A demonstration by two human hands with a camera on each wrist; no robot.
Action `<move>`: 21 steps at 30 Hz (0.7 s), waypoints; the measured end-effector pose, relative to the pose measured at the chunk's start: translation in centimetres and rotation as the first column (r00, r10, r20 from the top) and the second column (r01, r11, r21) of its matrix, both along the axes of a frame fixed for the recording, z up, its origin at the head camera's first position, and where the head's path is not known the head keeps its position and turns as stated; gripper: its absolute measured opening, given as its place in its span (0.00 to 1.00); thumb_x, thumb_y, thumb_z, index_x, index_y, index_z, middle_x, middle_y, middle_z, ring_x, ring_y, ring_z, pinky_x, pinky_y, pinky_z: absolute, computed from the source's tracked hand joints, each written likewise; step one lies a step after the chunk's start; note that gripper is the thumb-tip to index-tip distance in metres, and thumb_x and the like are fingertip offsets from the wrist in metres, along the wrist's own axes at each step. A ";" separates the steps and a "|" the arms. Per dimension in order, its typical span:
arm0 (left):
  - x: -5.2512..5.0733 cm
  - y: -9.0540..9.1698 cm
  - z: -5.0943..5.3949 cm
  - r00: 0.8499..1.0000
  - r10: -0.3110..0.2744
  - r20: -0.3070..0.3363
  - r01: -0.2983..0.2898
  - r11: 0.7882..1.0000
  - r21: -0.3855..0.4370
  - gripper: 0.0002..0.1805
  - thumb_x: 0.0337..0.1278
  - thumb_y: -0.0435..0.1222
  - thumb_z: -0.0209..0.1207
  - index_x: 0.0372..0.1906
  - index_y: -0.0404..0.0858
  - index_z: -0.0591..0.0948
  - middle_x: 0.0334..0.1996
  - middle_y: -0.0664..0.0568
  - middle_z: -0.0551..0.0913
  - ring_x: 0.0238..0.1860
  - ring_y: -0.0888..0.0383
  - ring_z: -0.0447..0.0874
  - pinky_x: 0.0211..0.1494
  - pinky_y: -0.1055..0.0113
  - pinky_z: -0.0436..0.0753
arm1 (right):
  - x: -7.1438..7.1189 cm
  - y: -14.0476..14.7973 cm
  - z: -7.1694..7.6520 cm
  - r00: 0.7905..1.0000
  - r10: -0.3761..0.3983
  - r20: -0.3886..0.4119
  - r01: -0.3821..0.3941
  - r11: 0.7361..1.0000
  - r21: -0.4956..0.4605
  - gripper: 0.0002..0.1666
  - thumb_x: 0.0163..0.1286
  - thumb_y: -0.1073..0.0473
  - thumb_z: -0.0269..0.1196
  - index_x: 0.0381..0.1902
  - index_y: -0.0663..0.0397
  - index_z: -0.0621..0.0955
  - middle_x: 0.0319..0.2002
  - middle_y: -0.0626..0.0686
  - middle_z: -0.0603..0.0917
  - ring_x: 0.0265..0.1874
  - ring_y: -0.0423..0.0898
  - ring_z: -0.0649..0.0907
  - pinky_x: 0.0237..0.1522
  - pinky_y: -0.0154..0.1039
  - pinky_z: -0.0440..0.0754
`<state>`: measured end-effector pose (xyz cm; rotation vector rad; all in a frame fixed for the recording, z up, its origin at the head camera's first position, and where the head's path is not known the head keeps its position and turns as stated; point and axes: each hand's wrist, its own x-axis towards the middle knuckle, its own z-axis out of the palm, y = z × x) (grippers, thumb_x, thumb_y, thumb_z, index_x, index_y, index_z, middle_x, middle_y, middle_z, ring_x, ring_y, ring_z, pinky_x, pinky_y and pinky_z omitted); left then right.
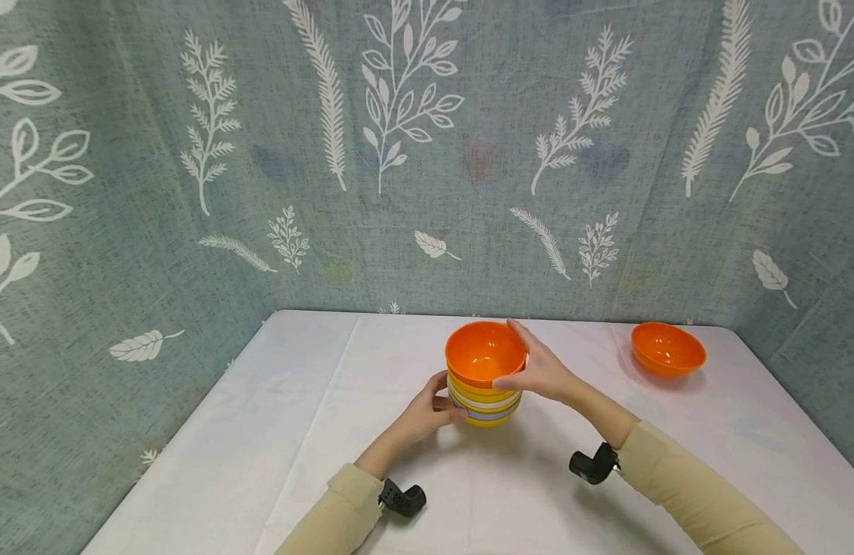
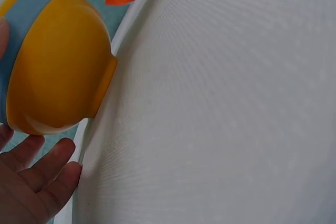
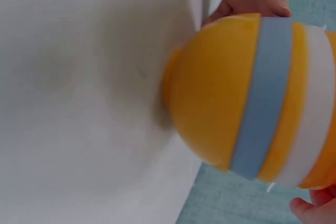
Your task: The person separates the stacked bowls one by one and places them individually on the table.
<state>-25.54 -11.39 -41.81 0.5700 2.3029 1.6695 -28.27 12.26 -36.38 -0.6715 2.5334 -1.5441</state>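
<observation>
A stack of nested bowls stands on the table, held between both hands. On top is an orange bowl point(image 1: 485, 354); below it are yellow bands, a white bowl point(image 3: 307, 108), a blue-grey bowl point(image 3: 265, 98) and a yellow bowl point(image 2: 63, 66) at the bottom. My left hand point(image 1: 427, 408) holds the stack's lower left side, thumb in front and fingers partly hidden behind. Higher up, my right hand point(image 1: 541, 370) grips the orange bowl from the right, its thumb on the front and fingers at the far rim.
A second orange bowl point(image 1: 668, 351) sits alone toward the back right of the white-covered table point(image 1: 316, 478). Behind and at both sides hangs a grey-green curtain point(image 1: 482, 231) with white leaf prints. The table's back edge lies just beyond the stack.
</observation>
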 end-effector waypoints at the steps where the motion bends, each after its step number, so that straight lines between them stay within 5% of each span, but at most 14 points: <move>1: 0.0 0.0 0.0 1.000 0.000 0.003 0.000 1.000 0.000 0.43 0.54 0.39 0.62 0.69 0.33 0.52 0.65 0.37 0.60 0.53 0.45 0.74 0.56 0.52 0.73 | 0.0 0.1 0.2 1.000 -0.001 -0.008 0.001 1.000 0.003 0.62 0.49 0.51 0.71 0.71 0.59 0.46 0.69 0.63 0.53 0.64 0.61 0.62 0.59 0.59 0.65; 21: -0.2 -0.1 -0.3 1.000 -0.003 -0.006 0.003 1.000 -0.009 0.43 0.53 0.41 0.62 0.69 0.34 0.52 0.65 0.38 0.60 0.54 0.46 0.74 0.56 0.54 0.74 | -1.0 2.0 4.4 0.995 -0.054 -0.078 0.056 0.998 0.019 0.62 0.50 0.51 0.70 0.72 0.57 0.45 0.70 0.61 0.53 0.64 0.61 0.62 0.60 0.60 0.63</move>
